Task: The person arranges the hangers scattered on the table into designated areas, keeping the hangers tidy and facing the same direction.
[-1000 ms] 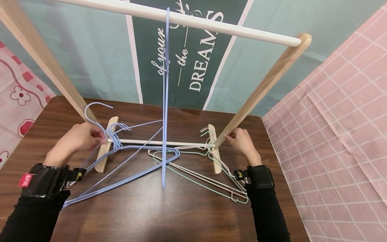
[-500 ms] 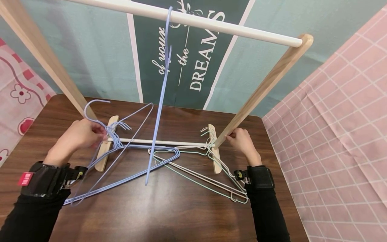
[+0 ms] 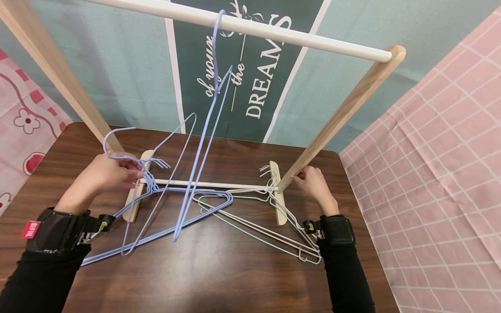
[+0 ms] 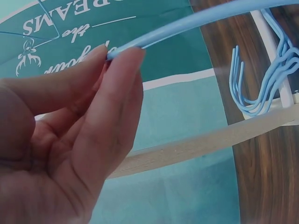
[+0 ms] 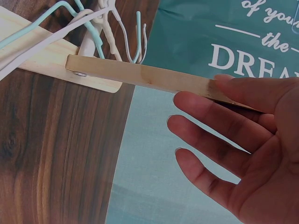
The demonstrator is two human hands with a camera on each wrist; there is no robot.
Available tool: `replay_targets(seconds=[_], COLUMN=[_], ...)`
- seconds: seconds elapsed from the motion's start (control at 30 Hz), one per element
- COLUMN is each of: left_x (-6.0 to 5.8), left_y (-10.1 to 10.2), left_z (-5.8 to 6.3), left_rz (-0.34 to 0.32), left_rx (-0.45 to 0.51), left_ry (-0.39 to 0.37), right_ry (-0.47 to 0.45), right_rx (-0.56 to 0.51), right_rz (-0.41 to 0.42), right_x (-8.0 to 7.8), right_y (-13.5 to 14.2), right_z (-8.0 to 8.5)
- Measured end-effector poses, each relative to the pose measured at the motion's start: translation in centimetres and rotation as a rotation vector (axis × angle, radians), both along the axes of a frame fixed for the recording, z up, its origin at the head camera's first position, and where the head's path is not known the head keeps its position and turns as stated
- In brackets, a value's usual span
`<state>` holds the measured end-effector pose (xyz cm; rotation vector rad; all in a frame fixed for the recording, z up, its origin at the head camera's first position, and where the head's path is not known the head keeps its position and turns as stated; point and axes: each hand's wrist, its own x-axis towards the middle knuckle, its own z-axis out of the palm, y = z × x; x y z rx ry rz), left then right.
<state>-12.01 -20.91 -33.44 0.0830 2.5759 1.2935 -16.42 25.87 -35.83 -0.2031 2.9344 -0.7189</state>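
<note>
My left hand [image 3: 115,174] pinches a blue wire hanger between thumb and fingertips, and its wire [image 4: 201,19] runs up from them in the left wrist view. The held hanger's hook [image 3: 105,140] curves above the hand, while its frame slants across the lower white bar [image 3: 211,185]. Beside it several blue hangers [image 3: 151,186] lie bunched by the rack's left foot [image 3: 132,204]. My right hand [image 3: 314,184] grips the wooden right post [image 5: 140,73] with thumb and forefinger; its other fingers [image 5: 205,133] are spread. One more blue hanger [image 3: 200,145] hangs from the top bar [image 3: 305,40].
Several white and mint hangers [image 3: 270,244] lean at the rack's right foot [image 3: 280,208]. The rack stands on a dark wood table [image 3: 235,278]. A green printed cloth [image 3: 238,95] hangs behind, and a pink checked cloth [image 3: 442,174] stands at the right.
The blue hanger in my left hand has risen and turned, its frame coming clear of the hanging one. The hanging hanger has swung and twisted, its lower end moving left. The right hand stays put.
</note>
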Motion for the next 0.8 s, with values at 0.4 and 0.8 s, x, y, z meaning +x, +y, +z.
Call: replay_targets(seconds=[0.4, 0.8], left_x=[-0.1, -0.6], left_y=[0.5, 0.7], left_z=[0.9, 1.6], left_rz=[0.031, 0.032], left_rx=[0.018, 0.051], left_ry=[-0.033, -0.038], right_ry=[0.007, 0.011], right_rx=[0.007, 0.003], right_rz=[0.004, 0.006], right_x=[0.0, -0.1], right_y=[0.1, 0.1], right_z=[0.0, -0.1])
